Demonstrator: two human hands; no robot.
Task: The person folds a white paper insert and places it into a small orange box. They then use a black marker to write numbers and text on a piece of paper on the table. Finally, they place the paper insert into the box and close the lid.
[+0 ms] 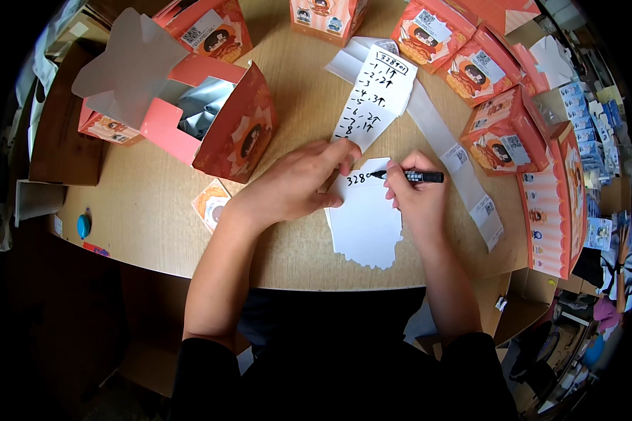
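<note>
My right hand (423, 200) grips a black marker pen (427, 177), its tip touching a white piece of paper (366, 228) with a scalloped lower edge. A short row of black handwritten digits runs along the top of this paper. My left hand (291, 181) lies over the paper's upper left, thumb and forefinger apart, its fingertips pressing on the sheets. Just beyond, a longer white slip (379, 91) carries a handwritten list, its lower end partly covered by my left fingers.
An open red box (235, 133) with silvery packets (207, 105) inside stands at left. Several more red boxes (505, 130) line the far and right sides. A label strip (446, 147) crosses the wooden table (147, 217); a small square card (212, 205) lies beside my left forearm.
</note>
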